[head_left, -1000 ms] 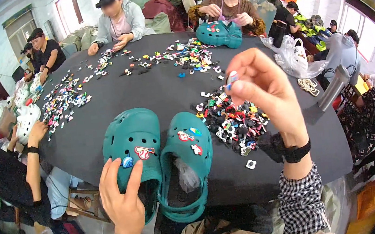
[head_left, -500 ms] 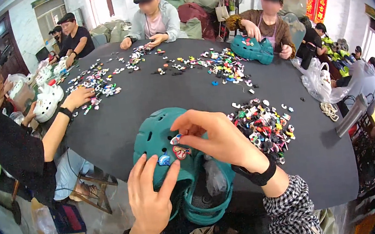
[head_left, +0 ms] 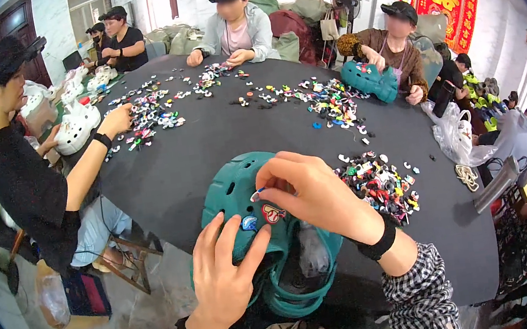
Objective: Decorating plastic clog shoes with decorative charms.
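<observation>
A teal clog (head_left: 238,175) lies toe-away at the table's near edge, in front of me. A blue shoe charm (head_left: 249,223) and a red baseball-and-bat charm (head_left: 273,214) are set on its upper. My right hand (head_left: 311,201) pinches a small white charm with some blue and red (head_left: 257,195) between thumb and forefinger, just above the upper, close to its holes. Whether its stem touches a hole is hidden. My left hand (head_left: 222,281) rests on the clog's left side, fingers spread, tips beside the blue charm. Clear crumpled plastic (head_left: 313,250) sits inside the clog.
Right of the clog is a pile of mixed charms (head_left: 381,183) on the dark table (head_left: 168,189); more charms lie farther off. A co-worker at left holds a white clog (head_left: 76,126); another at far right handles a teal clog (head_left: 368,80). A grey post (head_left: 497,185) stands at the right edge.
The whole view has shifted slightly, so the scene sits farther right. The pinched charm has turned more edge-on. My left hand keeps its place on the clog.
</observation>
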{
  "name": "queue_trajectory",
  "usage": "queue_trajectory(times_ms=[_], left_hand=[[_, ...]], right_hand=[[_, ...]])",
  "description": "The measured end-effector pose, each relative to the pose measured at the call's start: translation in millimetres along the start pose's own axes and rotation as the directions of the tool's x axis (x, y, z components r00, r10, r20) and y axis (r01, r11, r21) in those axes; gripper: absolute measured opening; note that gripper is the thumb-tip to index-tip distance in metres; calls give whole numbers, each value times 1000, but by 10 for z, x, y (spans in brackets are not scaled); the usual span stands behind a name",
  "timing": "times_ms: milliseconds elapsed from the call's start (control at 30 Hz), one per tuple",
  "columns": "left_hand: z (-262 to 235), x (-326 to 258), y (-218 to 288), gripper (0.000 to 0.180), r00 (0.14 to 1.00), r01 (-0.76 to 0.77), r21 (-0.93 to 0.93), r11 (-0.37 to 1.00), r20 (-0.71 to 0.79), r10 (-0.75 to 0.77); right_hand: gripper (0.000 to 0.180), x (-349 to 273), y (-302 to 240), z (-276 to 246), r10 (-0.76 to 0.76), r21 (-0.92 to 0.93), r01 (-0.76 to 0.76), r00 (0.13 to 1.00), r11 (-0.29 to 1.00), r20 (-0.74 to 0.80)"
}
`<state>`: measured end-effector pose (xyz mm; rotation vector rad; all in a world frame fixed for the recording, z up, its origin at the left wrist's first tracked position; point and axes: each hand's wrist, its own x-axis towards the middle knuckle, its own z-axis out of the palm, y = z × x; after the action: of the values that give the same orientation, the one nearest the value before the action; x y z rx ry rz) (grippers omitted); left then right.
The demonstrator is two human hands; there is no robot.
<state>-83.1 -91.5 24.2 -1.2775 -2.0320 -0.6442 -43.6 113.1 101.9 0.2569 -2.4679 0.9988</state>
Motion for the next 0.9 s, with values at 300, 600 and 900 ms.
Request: queue_trajectory(times_ms=[300,600,900], left_hand=[[19,-9,-10,43,1000,-23,-1,1000,-10,23],[16,-8,19,43,1000,-19,-3,1000,-2,19],[25,-28,12,44,1000,11,-30,999,29,-10]], right_hand=[[13,75,23,-52,78,-158,-65,994,985,74],[14,132,-122,-118,-3,-408,64,989,911,148],[15,333,-45,-178,89,-392,41,948,919,307]])
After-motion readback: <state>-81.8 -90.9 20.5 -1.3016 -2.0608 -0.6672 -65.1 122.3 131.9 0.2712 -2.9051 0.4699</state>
